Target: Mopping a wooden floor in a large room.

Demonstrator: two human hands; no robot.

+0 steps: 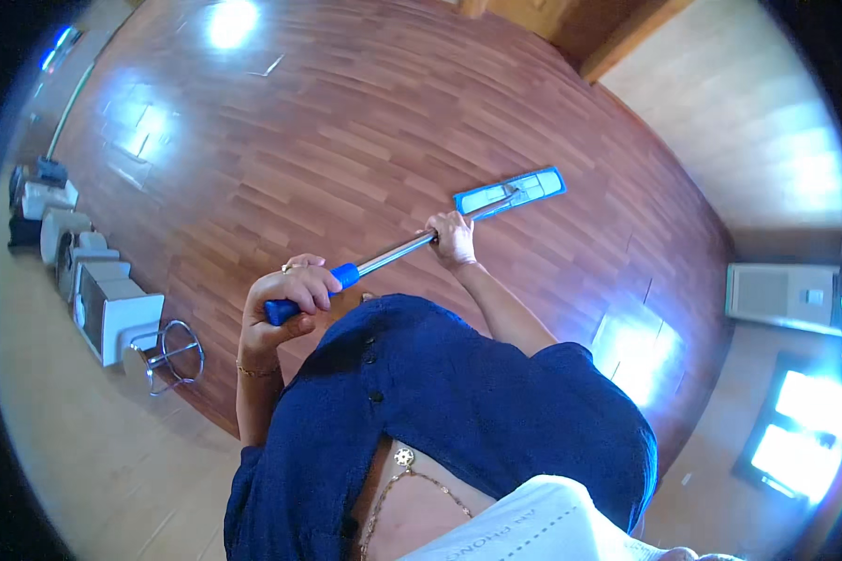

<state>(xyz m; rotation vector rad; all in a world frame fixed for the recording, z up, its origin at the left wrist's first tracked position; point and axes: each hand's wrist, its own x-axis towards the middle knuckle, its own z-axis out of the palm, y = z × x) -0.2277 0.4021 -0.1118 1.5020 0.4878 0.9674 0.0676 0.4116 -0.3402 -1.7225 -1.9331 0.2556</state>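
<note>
A flat mop (513, 194) with a blue-edged rectangular head lies against the wood-plank floor, ahead and right of me. Its metal pole slants back toward my body and ends in a blue grip. My left hand (295, 290) is wrapped round that blue grip, with a ring and a bracelet showing. Farther down the pole, my right hand (453, 240) is closed about the metal shaft, nearer the mop head. Part of the shaft is hidden behind the right hand.
Along the left wall stand white box-like appliances (117, 309) and a round chrome-legged stool (170, 357). A white cabinet-like unit (782, 296) is by the right wall, near a bright window (805, 432). Brown wooden furniture (608, 37) stands at the far side. Light glares off the floor (318, 159).
</note>
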